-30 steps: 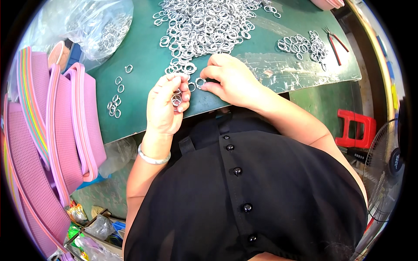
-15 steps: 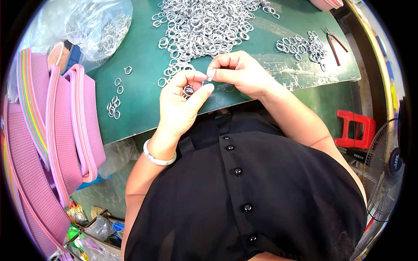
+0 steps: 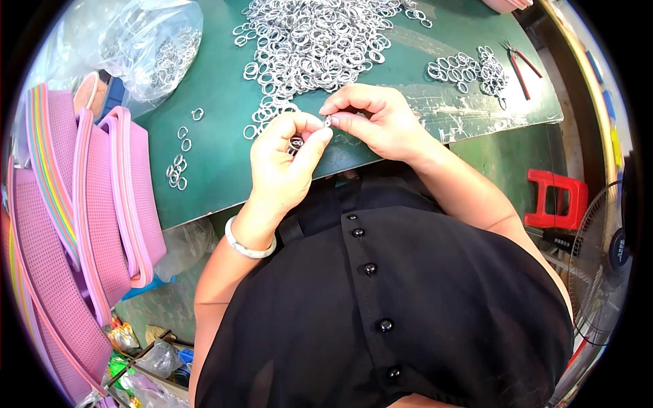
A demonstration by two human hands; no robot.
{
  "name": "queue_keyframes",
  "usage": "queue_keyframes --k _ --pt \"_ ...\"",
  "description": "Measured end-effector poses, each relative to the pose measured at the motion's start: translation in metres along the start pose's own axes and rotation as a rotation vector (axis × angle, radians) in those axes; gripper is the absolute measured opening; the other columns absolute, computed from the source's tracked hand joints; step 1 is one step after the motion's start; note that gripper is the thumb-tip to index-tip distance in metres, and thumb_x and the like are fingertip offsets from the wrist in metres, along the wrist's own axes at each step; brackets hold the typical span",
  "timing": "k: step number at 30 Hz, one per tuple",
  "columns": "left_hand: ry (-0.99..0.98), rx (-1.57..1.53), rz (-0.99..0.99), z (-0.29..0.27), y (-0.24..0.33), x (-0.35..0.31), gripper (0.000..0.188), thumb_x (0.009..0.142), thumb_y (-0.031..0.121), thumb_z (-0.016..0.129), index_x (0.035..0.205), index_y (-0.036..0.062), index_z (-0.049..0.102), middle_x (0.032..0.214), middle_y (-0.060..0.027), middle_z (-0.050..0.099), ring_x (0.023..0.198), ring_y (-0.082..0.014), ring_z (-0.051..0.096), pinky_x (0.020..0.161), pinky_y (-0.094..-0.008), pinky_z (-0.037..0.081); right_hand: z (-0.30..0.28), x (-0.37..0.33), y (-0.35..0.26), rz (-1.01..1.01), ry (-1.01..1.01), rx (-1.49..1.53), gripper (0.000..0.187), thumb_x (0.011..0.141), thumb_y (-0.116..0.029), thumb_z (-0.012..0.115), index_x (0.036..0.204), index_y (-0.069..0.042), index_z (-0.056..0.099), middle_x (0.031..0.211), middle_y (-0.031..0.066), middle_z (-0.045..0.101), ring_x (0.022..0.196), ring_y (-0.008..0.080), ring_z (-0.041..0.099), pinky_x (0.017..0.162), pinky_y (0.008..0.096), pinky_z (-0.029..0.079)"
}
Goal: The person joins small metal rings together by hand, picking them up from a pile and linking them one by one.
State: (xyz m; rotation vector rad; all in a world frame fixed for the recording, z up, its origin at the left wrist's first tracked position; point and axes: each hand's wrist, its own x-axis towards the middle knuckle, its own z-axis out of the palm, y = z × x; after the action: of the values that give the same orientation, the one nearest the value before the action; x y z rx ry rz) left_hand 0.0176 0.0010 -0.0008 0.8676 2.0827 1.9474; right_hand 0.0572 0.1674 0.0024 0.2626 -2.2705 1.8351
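Note:
Over the near edge of the green table, my left hand (image 3: 282, 163) is closed, its thumb and index finger pinching a small silvery metal ring (image 3: 328, 122). More metal rings (image 3: 295, 144) are tucked inside its curled fingers. My right hand (image 3: 388, 126) meets it from the right, thumb and index finger closing around the same small ring; the exact contact is partly hidden by the fingertips. Just beyond both hands spreads a large heap of silvery metal rings (image 3: 320, 47), with a tail of them reaching down beside my left fingers.
Several loose rings (image 3: 178, 166) lie on the table's left part. Linked rings (image 3: 469, 71) and red-handled pliers (image 3: 520, 71) rest at the right. A plastic bag of rings (image 3: 163, 54) and pink baskets (image 3: 102, 204) stand left. A red stool (image 3: 556, 197) and a fan (image 3: 598, 265) are right.
My right index finger has lifted slightly off the thumb, and the small ring shows a little more between the fingertips. My left hand keeps its pinch. The whole view has shifted slightly.

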Motion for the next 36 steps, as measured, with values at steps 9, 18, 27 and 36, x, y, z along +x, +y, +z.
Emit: queue_keyframes --k 9,18,27,36 --pt "-0.071 0.015 0.035 0.001 -0.001 -0.002 0.014 0.074 -0.001 0.065 0.085 0.0011 0.058 0.079 0.0015 0.054 0.068 -0.0044 0.044 0.064 -0.0173 0.038 0.001 -0.002 0.007 0.156 -0.014 0.35 0.009 0.08 -0.004 0.057 0.087 -0.001 0.061 0.08 0.0008 0.061 0.073 0.0056 0.054 0.068 0.0214 0.044" --pt "-0.074 -0.025 -0.011 0.0 0.003 -0.004 0.015 0.072 0.0 0.066 0.085 0.0012 0.058 0.075 0.0029 0.052 0.067 -0.0041 0.044 0.062 -0.0171 0.037 0.001 -0.004 0.004 0.001 0.021 0.07 0.008 0.079 -0.005 0.058 0.086 -0.002 0.061 0.076 0.0031 0.061 0.07 0.009 0.057 0.065 0.0232 0.046" --pt "-0.012 0.07 0.063 0.001 0.004 -0.003 0.013 0.07 0.003 0.068 0.079 0.0013 0.059 0.065 0.0026 0.047 0.057 -0.0036 0.042 0.05 -0.0174 0.035 0.002 -0.002 -0.002 -0.518 0.092 -0.444 0.013 0.068 -0.002 0.062 0.08 -0.004 0.059 0.077 0.0073 0.058 0.072 0.0247 0.057 0.059 0.0311 0.047" --pt "0.002 -0.462 -0.496 -0.007 0.006 0.003 0.009 0.083 0.01 0.055 0.086 0.0014 0.059 0.063 0.0001 0.052 0.048 -0.0044 0.043 0.039 -0.0148 0.028 0.002 -0.005 0.001 -0.255 0.1 -0.27 0.009 0.077 -0.004 0.058 0.085 -0.002 0.06 0.075 0.0094 0.058 0.068 0.0211 0.058 0.06 0.0279 0.046"
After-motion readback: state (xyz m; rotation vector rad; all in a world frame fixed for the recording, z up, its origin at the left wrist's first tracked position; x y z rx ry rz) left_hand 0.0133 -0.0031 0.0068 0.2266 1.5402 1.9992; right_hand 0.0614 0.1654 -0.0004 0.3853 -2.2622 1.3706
